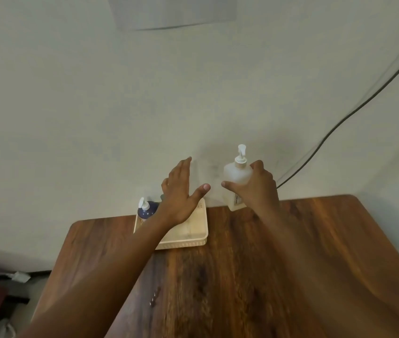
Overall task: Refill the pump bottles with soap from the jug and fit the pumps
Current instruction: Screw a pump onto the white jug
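My right hand (257, 186) grips a frosted white pump bottle (236, 176) with its white pump fitted, held upright at the far edge of the wooden table (242, 276). My left hand (181, 193) hovers open, fingers spread, above a cream tray (193, 237). A dark blue pump bottle (146, 209) with a white pump stands in the tray's far left corner, partly hidden by my left wrist. No jug is in view.
A pale wall rises right behind the table. A dark cable (339, 123) runs down the wall at the right to the table's back edge. Some small dark bits (155, 297) lie on the near left of the tabletop. Clutter sits on the floor at the left.
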{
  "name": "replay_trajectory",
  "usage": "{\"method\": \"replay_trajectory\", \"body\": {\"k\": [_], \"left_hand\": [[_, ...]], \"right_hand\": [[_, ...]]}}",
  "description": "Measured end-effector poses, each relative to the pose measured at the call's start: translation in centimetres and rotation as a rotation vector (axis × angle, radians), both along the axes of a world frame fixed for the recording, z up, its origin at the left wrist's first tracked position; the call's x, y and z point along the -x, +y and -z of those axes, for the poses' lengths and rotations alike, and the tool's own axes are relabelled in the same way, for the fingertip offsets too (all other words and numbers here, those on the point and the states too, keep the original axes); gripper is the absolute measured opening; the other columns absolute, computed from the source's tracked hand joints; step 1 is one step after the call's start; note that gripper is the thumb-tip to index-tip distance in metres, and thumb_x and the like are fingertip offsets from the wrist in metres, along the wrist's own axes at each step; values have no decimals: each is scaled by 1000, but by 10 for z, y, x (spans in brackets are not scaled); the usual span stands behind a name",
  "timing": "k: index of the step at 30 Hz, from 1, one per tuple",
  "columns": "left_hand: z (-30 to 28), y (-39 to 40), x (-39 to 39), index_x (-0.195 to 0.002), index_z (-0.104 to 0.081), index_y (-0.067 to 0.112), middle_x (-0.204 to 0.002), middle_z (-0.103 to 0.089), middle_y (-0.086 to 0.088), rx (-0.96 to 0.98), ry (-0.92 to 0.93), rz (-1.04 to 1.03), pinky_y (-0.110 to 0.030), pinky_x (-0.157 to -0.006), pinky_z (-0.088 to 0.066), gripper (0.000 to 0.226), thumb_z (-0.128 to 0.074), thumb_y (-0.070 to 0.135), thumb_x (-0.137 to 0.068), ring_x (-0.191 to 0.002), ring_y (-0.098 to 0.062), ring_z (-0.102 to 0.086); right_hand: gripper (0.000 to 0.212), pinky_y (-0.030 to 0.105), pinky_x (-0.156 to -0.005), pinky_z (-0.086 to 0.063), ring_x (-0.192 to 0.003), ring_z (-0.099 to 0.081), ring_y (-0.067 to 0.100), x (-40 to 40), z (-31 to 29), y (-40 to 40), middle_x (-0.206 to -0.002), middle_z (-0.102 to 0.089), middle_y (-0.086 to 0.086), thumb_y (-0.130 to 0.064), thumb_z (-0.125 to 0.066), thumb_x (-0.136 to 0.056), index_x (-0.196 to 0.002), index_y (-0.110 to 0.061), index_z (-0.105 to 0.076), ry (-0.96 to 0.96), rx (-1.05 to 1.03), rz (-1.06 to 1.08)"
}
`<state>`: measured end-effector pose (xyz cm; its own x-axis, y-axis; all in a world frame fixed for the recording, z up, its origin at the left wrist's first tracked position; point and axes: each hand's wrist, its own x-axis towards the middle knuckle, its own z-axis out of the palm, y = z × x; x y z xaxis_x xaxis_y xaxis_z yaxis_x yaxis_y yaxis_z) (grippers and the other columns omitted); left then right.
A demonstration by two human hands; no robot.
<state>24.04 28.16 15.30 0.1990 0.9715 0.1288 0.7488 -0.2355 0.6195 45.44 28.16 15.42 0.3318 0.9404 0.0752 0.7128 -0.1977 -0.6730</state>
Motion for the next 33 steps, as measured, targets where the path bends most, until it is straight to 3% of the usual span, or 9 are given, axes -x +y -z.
{"method": "replay_trajectory", "body": {"k": [6, 11, 16, 20, 27, 33], "left_hand": [[42, 11, 2, -164, -14, 26, -172, -17, 0, 56, 13, -5, -54, -126, -12, 89, -40, 70, -91, -158, -24, -14], [74, 18, 12, -164, -15, 25, -171, -20, -1, 90, 7, -17, -55, -126, -14, 89, -43, 68, -92, -158, -24, -16], [99, 21, 21, -164, -14, 27, -171, -18, 1, 120, -3, -28, -55, -125, -12, 93, -40, 75, -89, -158, -23, -14], [116, 25, 28, -163, -15, 28, -170, -20, 2, 121, -28, -43, -58, -125, -14, 93, -36, 78, -87, -157, -22, -16], [128, 31, 35, -163, -16, 27, -171, -21, 2, 132, -41, -82, -65, -123, -17, 94, -36, 79, -87, -157, -24, -17], [133, 28, 42, -161, -14, 31, -169, -23, 3, 157, -48, -103, -66, -120, -24, 95, -36, 86, -86, -155, -25, -24]], "right_hand": [[84, 30, -67, -47, -89, -61, 20, -2, 70, 17, -102, -56, -5, -63, -90, -60, -113, -18, -43, 69, 58, 50], [82, 22, -58, -41, -90, -58, 18, -2, 119, 30, -112, -63, 5, -55, -93, -62, -113, -15, -42, 113, 75, 87], [85, 29, -69, -53, -100, -67, 27, -2, 157, 41, -116, -65, 7, -56, -92, -61, -117, -16, -42, 105, 95, 146], [86, 37, -75, -61, -101, -66, 25, 0, 178, 48, -114, -63, 5, -56, -93, -61, -118, -19, -41, 111, 99, 172], [84, 39, -74, -63, -97, -67, 23, -1, 193, 60, -110, -62, 3, -56, -93, -59, -113, -23, -38, 109, 74, 196], [97, 43, -76, -62, -99, -65, 24, 2, 189, 53, -112, -58, 0, -71, -88, -52, -119, -21, -39, 89, 85, 172]]}}
